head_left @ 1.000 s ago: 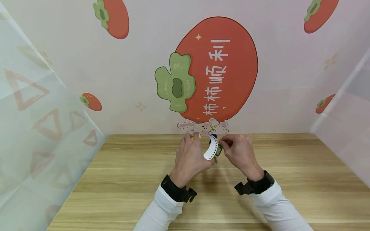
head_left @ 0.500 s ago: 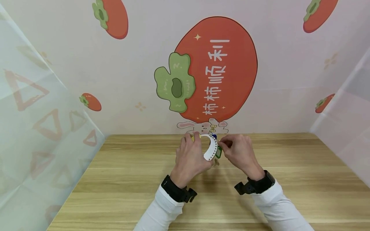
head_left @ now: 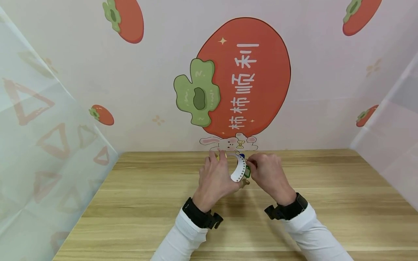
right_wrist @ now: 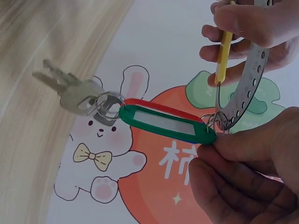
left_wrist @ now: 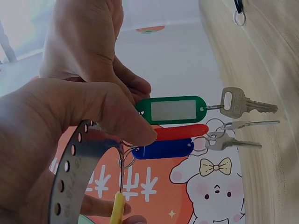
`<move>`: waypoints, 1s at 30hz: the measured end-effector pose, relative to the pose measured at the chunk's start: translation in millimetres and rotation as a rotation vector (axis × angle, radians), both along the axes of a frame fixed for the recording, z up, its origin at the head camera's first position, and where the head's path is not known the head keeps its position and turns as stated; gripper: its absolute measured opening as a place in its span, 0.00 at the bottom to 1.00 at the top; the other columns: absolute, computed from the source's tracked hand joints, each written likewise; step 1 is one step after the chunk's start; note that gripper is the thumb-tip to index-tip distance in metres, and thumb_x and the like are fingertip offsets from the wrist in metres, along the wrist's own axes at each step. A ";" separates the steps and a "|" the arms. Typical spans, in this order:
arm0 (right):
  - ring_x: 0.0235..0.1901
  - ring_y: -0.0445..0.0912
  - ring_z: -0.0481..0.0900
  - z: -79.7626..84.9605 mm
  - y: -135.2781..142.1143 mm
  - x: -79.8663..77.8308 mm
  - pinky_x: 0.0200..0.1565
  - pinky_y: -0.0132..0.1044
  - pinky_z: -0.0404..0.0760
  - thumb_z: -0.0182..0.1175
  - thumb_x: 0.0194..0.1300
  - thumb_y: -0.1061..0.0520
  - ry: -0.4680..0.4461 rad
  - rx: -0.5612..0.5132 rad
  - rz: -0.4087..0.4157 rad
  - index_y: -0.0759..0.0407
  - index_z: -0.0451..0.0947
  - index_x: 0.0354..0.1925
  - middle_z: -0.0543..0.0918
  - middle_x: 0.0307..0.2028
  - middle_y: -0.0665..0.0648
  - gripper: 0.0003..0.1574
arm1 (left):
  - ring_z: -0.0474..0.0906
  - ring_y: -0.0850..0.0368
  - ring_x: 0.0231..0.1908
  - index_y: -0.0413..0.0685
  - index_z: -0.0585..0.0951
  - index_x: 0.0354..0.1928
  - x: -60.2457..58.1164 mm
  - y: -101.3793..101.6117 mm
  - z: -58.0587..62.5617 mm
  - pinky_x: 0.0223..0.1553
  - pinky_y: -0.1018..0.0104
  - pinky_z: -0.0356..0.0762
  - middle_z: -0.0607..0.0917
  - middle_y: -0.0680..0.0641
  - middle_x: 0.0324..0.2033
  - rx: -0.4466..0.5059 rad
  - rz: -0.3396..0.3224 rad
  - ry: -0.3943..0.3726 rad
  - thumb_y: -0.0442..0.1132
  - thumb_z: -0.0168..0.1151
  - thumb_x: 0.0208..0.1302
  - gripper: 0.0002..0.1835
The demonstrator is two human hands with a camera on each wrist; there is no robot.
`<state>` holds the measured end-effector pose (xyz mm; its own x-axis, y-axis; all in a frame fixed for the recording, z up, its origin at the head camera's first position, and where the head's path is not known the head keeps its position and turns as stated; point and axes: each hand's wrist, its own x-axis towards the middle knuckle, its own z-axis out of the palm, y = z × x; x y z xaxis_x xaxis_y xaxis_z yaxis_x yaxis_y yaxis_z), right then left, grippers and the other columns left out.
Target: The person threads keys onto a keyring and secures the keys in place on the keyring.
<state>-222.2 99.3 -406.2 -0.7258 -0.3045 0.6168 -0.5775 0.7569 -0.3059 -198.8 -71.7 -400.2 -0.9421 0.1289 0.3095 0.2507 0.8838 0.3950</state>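
Observation:
My left hand (head_left: 215, 177) grips a curved, holed strip (head_left: 239, 174) with printed markings and a slim yellow part (right_wrist: 224, 51). Beside it, my right hand (head_left: 267, 175) pinches the ring end of a green key tag (left_wrist: 174, 109). A red key tag (left_wrist: 182, 132) and a blue key tag (left_wrist: 168, 149) lie stacked against the green one, best seen in the left wrist view. Each tag bears a key on a small ring, such as the key (left_wrist: 233, 102) on the green tag. Split rings (right_wrist: 216, 122) sit at the strip's end, partly covered by fingers.
The wooden table (head_left: 147, 203) spreads below both hands. A printed wall (head_left: 313, 108) with persimmon and rabbit drawings rises at its far edge. In the left wrist view a dark strip with a metal ring (left_wrist: 239, 18) shows at the top right.
My right hand has shifted slightly, its fingers staying close to the green tag. The green tag and the keys hang a little lower. My left hand keeps its grip on the strip.

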 end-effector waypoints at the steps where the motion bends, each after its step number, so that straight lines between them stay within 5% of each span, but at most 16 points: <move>1: 0.22 0.46 0.83 -0.1 -0.3 0.0 0.24 0.40 0.78 0.69 0.56 0.72 0.000 0.001 0.001 0.66 0.87 0.29 0.87 0.25 0.58 0.04 | 0.77 0.38 0.43 0.32 0.71 0.65 0.0 0.0 -0.1 0.32 0.45 0.81 0.74 0.32 0.50 0.002 0.001 -0.002 0.60 0.82 0.37 0.57; 12: 0.18 0.40 0.79 -2.4 -0.3 -2.9 0.23 0.38 0.78 0.71 0.57 0.68 -0.047 -0.097 0.024 0.64 0.87 0.29 0.85 0.22 0.54 0.03 | 0.77 0.37 0.47 0.30 0.69 0.68 0.6 -2.8 3.2 0.35 0.42 0.82 0.74 0.31 0.56 0.050 0.008 -0.056 0.62 0.81 0.40 0.58; 18: 0.21 0.41 0.80 -0.9 4.4 -4.3 0.24 0.37 0.78 0.70 0.58 0.70 -0.082 -0.064 0.070 0.63 0.87 0.29 0.86 0.25 0.55 0.05 | 0.77 0.36 0.49 0.31 0.70 0.68 0.0 -5.4 5.0 0.39 0.38 0.81 0.73 0.30 0.58 0.048 -0.027 -0.114 0.62 0.80 0.41 0.58; 30: 0.24 0.39 0.80 2.5 11.2 -4.8 0.25 0.33 0.78 0.70 0.58 0.71 -0.105 0.024 0.142 0.63 0.87 0.30 0.86 0.27 0.54 0.05 | 0.76 0.39 0.46 0.34 0.73 0.64 -1.0 -7.2 4.2 0.38 0.39 0.80 0.74 0.32 0.54 0.021 -0.071 -0.103 0.56 0.81 0.41 0.51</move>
<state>-227.0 110.6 -403.7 -0.7343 -0.4223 0.5315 -0.6452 0.6775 -0.3532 -199.7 -78.9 -396.0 -0.9578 0.1911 0.2145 0.2695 0.8563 0.4406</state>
